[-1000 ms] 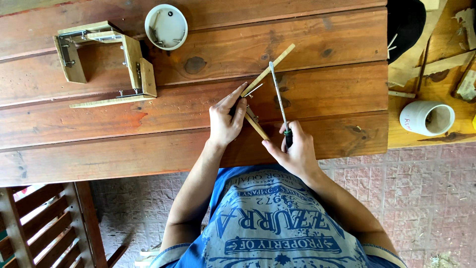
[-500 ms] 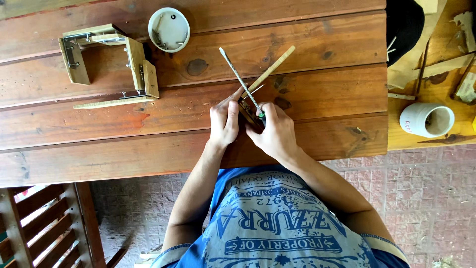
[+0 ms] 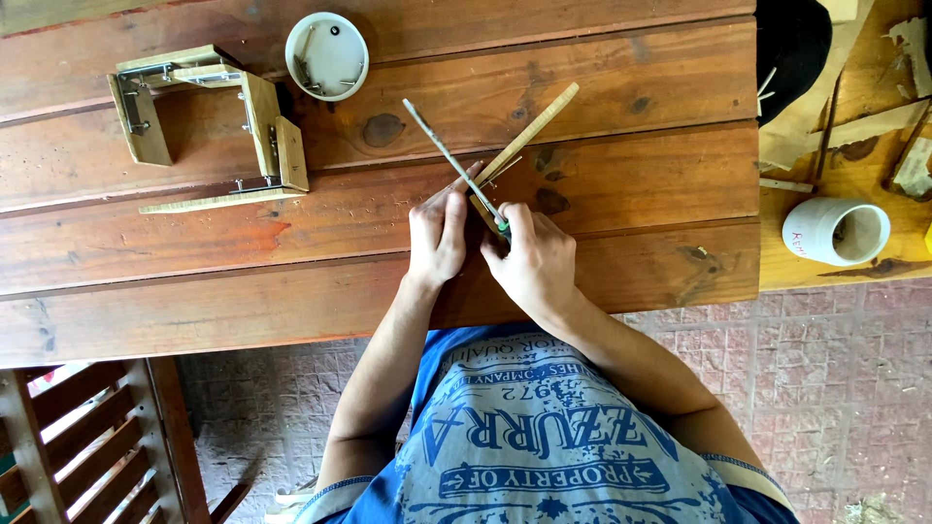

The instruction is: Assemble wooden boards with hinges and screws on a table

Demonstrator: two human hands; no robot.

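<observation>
Resting on a plank table above brick paving.

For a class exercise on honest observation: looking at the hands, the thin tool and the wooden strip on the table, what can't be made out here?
Head view only:
- Tool handle: buried in the right hand; only the shaft shows.
- Near end of the wooden strip: covered by the left hand.
- Where tool meets strip: hidden between the fingers.
- White round box: contents too small.
- Wooden chair: cut off by the frame edge.
</observation>
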